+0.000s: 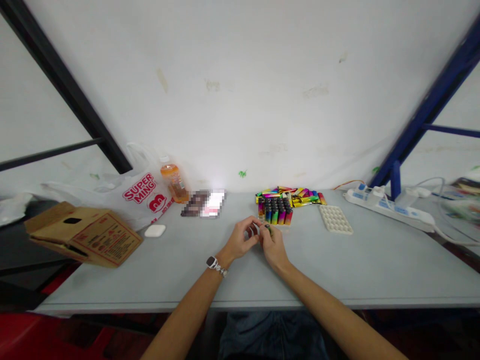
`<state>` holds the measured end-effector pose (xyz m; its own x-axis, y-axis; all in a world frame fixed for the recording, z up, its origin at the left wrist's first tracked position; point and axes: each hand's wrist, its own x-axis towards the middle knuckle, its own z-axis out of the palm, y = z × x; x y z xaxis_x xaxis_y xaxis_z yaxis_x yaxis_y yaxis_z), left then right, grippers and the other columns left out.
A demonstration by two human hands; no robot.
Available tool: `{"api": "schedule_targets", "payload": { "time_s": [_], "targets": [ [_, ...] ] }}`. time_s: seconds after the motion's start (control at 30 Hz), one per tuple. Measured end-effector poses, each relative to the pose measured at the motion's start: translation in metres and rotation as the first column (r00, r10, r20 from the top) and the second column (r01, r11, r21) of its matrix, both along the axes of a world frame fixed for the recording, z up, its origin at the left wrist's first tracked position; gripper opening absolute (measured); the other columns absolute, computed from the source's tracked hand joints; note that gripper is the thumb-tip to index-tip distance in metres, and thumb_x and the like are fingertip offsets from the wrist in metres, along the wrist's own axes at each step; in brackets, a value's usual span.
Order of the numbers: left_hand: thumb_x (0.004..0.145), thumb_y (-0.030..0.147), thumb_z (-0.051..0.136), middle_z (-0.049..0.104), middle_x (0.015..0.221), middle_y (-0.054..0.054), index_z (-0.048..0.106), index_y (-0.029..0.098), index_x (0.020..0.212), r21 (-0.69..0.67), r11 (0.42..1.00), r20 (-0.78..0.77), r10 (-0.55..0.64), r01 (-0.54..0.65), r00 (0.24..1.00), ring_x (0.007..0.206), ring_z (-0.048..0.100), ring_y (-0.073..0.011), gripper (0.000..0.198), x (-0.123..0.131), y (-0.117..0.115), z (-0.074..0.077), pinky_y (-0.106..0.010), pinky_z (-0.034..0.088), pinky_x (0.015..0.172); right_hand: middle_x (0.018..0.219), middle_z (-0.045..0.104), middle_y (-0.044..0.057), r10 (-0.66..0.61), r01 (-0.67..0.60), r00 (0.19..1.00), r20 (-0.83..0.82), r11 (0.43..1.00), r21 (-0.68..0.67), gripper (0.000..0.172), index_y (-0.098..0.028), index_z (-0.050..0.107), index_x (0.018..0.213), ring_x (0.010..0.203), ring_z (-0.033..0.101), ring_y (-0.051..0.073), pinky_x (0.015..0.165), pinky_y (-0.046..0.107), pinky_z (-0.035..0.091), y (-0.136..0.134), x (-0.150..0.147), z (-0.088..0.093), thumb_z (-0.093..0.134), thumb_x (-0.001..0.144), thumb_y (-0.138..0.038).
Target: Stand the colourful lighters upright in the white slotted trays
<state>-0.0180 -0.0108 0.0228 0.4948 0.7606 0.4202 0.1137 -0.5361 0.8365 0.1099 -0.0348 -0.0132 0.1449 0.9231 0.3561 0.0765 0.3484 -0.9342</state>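
Fingers of both hands, left hand [240, 240] and right hand [273, 245], pinch one small lighter [267, 228]; a slip could topple the lighter block [275, 210] just beyond.

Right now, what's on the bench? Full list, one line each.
table: one, pale grey, runs across the view
cardboard box: one, brown with red print, far left edge
plastic bag: one, white with red lettering, back left
bottle: one, orange drink, beside the bag
earbud case: one, white, in front of the bag
lighters: a standing block, count unclear, rainbow with black tops, back centre
loose lighters: a pile, rainbow and gold, behind the block
tray: one, cream, dimpled, right of the lighters
power strip: one, white and blue, back right
watch: one, silver, left wrist
left hand: fingers curled, meeting the right hand
right hand: grip on a small dark item, likely a lighter
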Motion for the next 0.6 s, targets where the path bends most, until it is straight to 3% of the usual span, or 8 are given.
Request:
{"api": "schedule_targets", "payload": {
  "time_s": [0.37, 0.6],
  "targets": [
    [0.077, 0.028, 0.061, 0.06, 0.08, -0.004, 0.06, 0.013, 0.095, 0.004, 1.0, -0.013, -0.003, 0.003, 1.0, 0.068, 0.054, -0.0138, 0.023, -0.0006, -0.0002, -0.0001, -0.025, 0.043, 0.062, 0.059, 0.044, -0.004, 0.001, -0.001, 1.0, -0.007, 1.0, 0.004, 0.033, -0.02, 0.048, 0.065, 0.057, 0.041, 0.013, 0.056, 0.026, 0.032, 0.0, 0.0002, -0.0002, 0.044, 0.091, -0.039],
    [0.08, 0.03, 0.059, 0.059, 0.084, -0.005, 0.058, 0.014, 0.097, 0.046, 0.999, -0.016, -0.012, 0.012, 1.0, 0.069, 0.054, -0.0136, 0.024, -0.0015, -0.0006, 0.0004, -0.025, 0.044, 0.061, 0.063, 0.049, -0.002, 0.014, -0.014, 1.0, 0.001, 1.0, -0.014, 0.033, -0.019, 0.052, 0.069, 0.06, 0.044, 0.014, 0.056, 0.025, 0.033, -0.0046, 0.0007, 0.0092, 0.047, 0.091, -0.043]
  ]
}}
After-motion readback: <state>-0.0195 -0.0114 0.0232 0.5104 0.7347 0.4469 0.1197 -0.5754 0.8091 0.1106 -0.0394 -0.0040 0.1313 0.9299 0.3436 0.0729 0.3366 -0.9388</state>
